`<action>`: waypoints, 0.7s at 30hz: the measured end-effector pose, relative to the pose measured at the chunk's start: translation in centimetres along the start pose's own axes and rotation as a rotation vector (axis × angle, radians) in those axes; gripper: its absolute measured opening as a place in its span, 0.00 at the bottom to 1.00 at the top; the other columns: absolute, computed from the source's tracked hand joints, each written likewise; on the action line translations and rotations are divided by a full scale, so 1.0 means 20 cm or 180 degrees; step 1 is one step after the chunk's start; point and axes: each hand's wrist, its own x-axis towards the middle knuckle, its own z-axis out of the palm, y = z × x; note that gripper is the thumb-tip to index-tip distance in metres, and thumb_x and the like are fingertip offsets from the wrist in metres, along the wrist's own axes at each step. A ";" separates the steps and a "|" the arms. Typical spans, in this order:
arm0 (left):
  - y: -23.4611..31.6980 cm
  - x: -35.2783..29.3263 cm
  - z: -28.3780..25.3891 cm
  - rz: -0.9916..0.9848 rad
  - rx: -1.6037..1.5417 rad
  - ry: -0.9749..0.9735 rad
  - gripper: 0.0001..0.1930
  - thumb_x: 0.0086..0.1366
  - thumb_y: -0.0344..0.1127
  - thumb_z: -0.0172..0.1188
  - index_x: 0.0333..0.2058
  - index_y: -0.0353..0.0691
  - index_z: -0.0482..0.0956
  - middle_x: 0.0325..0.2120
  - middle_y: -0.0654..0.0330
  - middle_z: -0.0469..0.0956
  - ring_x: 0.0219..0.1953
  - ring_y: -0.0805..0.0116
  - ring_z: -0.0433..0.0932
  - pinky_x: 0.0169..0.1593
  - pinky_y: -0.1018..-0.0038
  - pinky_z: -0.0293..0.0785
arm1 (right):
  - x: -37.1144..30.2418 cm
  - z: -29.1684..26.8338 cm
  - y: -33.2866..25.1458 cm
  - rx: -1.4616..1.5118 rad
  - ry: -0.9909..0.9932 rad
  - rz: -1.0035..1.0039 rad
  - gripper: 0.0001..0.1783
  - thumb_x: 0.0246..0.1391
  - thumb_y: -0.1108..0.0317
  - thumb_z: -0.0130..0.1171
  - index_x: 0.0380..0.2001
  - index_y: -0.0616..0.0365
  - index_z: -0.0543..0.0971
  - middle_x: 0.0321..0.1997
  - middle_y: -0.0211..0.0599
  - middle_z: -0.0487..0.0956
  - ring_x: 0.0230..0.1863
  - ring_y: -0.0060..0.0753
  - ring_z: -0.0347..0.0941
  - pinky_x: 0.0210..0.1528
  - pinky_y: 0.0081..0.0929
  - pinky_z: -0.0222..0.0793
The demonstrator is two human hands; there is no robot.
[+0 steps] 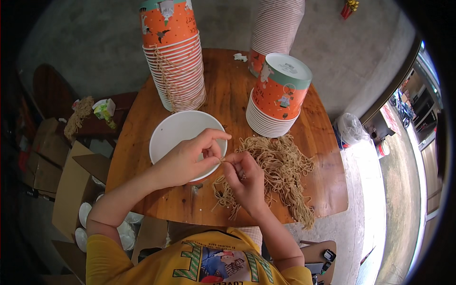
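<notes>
Over the right rim of an open white paper bucket [166,135], my left hand [197,154] pinches a thin tan cord [221,160] between thumb and finger. My right hand [246,180] is closed on the same cord, its fingertips almost meeting the left ones. Most of the held length is hidden by the fingers. A tangled heap of tan cords [285,166] lies beside and beneath my right hand, some hanging over the table's front edge.
On the wooden table [327,194] stand a tall left stack of upturned orange-and-white buckets [173,71] draped with cord, a shorter right stack [280,95], and a plastic-wrapped stack [278,26] behind. A cardboard box [71,185] with white round items sits at left.
</notes>
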 end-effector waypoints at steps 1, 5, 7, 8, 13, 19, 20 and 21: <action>0.01 0.00 0.00 0.0080 0.0183 -0.0022 0.21 0.64 0.24 0.55 0.56 0.40 0.66 0.30 0.64 0.75 0.33 0.71 0.76 0.41 0.73 0.73 | 0.00 0.00 0.00 0.0089 0.0022 0.0025 0.05 0.56 0.75 0.60 0.34 0.60 0.74 0.26 0.22 0.70 0.24 0.10 0.62 0.26 0.13 0.60; 0.03 -0.01 0.02 0.0310 0.0650 0.0001 0.21 0.64 0.24 0.55 0.55 0.41 0.66 0.29 0.62 0.73 0.32 0.66 0.75 0.39 0.71 0.73 | 0.01 -0.03 0.00 -0.0001 -0.0126 -0.0077 0.08 0.54 0.74 0.62 0.35 0.60 0.75 0.31 0.34 0.76 0.22 0.23 0.73 0.24 0.22 0.70; 0.02 -0.01 0.02 0.0663 0.1000 0.0075 0.21 0.63 0.24 0.55 0.55 0.41 0.66 0.30 0.60 0.72 0.33 0.62 0.75 0.39 0.68 0.73 | 0.03 -0.04 -0.02 -0.0446 -0.0198 -0.0360 0.08 0.53 0.74 0.63 0.36 0.60 0.75 0.31 0.35 0.76 0.21 0.26 0.73 0.24 0.24 0.70; 0.02 -0.01 0.02 0.0664 0.0999 0.0072 0.21 0.63 0.24 0.55 0.55 0.41 0.66 0.30 0.60 0.72 0.33 0.62 0.75 0.39 0.68 0.73 | 0.03 -0.04 -0.01 -0.0447 -0.0196 -0.0359 0.08 0.53 0.74 0.63 0.36 0.60 0.75 0.31 0.35 0.76 0.21 0.26 0.73 0.24 0.24 0.70; 0.01 0.00 0.03 0.0700 0.1054 0.0101 0.21 0.63 0.23 0.55 0.55 0.40 0.66 0.30 0.60 0.71 0.34 0.61 0.74 0.39 0.66 0.73 | 0.03 -0.04 0.02 -0.0598 -0.0034 -0.0818 0.07 0.53 0.74 0.63 0.35 0.59 0.76 0.29 0.37 0.77 0.22 0.29 0.76 0.24 0.26 0.71; 0.05 0.00 0.01 0.0313 0.0680 -0.0054 0.21 0.62 0.22 0.53 0.54 0.39 0.66 0.30 0.60 0.71 0.33 0.60 0.74 0.39 0.66 0.73 | 0.00 -0.03 -0.01 -0.0181 -0.0106 -0.0323 0.07 0.55 0.76 0.60 0.37 0.59 0.74 0.22 0.25 0.75 0.20 0.12 0.67 0.23 0.16 0.65; 0.05 0.00 0.01 0.0339 0.0692 -0.0049 0.21 0.62 0.22 0.53 0.54 0.39 0.66 0.30 0.60 0.71 0.33 0.60 0.74 0.39 0.66 0.73 | 0.00 -0.03 -0.01 -0.0191 -0.0094 -0.0347 0.07 0.55 0.76 0.60 0.37 0.59 0.74 0.22 0.25 0.75 0.20 0.12 0.67 0.23 0.16 0.65; 0.04 0.00 0.01 0.0387 0.0710 -0.0042 0.20 0.62 0.22 0.53 0.54 0.39 0.66 0.30 0.60 0.71 0.33 0.60 0.74 0.40 0.66 0.73 | -0.01 -0.03 -0.01 -0.0212 -0.0154 -0.0300 0.07 0.55 0.76 0.60 0.37 0.59 0.74 0.21 0.25 0.75 0.19 0.12 0.67 0.23 0.16 0.65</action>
